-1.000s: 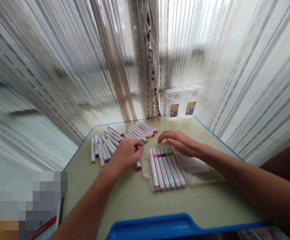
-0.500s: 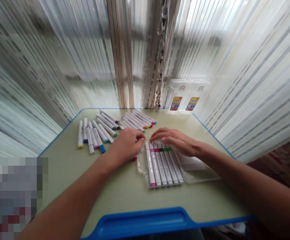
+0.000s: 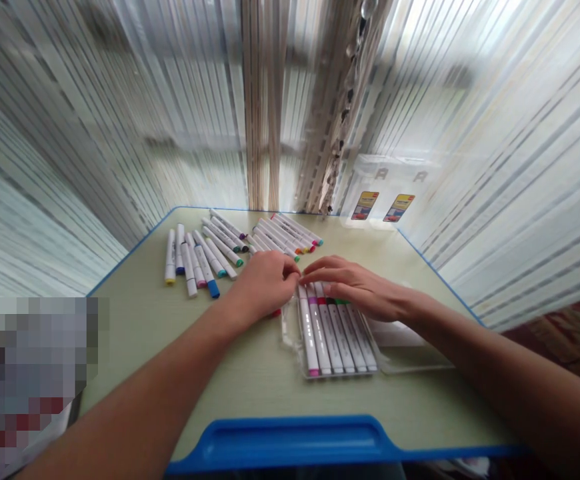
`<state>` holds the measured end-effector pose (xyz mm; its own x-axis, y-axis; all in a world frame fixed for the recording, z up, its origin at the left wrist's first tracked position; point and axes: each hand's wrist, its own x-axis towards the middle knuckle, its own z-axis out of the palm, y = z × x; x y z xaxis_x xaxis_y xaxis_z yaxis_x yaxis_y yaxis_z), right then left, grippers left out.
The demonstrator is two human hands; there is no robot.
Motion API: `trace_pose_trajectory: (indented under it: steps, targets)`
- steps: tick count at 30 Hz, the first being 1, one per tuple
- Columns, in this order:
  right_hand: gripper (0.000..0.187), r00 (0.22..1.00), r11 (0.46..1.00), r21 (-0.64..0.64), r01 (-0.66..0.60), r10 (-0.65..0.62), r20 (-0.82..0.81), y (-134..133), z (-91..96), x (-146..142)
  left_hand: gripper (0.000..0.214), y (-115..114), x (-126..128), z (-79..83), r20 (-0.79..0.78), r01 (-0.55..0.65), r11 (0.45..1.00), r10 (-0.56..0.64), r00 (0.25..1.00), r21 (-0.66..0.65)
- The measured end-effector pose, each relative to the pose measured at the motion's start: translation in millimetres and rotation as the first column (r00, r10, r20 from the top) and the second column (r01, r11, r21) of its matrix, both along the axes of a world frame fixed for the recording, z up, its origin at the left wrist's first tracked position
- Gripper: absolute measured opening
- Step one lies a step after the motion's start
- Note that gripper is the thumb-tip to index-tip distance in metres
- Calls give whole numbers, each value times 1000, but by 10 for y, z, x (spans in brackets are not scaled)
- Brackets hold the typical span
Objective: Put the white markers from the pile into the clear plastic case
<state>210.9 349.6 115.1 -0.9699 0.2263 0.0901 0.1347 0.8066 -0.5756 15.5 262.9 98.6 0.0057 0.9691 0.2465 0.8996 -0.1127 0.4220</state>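
A clear plastic case (image 3: 304,363) lies on the desk with a row of white markers (image 3: 337,340) in it, their coloured bands toward the far end. My left hand (image 3: 265,283) is at the case's far left corner, fingers curled and thumb pressed in; what they pinch, if anything, is hidden. Under its wrist side a red-tipped marker end (image 3: 276,312) peeks out. My right hand (image 3: 365,287) lies over the far ends of the markers, fingers stretched out and touching the top of the row, nothing gripped.
Loose white markers with coloured ends (image 3: 207,257) are spread across the left and back of the desk (image 3: 240,393). Two clear upright cases (image 3: 370,193) with labels stand at the back right. Behind hangs a string curtain (image 3: 195,100). A blue tray edge (image 3: 295,437) runs along the front.
The view has shifted slightly, so the desk and case appear a little further right. My right hand reaches slightly further left over the markers, close to my left fingertips.
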Motion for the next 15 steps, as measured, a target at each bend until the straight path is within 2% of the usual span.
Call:
trace_pose_trajectory:
  steps: [7, 15]
  targets:
    - [35, 1000, 999, 35, 5, -4, -29, -15, -13, -1, 27, -12, -2, 0, -35, -7, 1000, 8, 999, 23]
    - [32, 997, 999, -52, 9, -13, -77, 7, -12, -17, 26, -17, 3, 8, -46, -35, 999, 36, 998, 28]
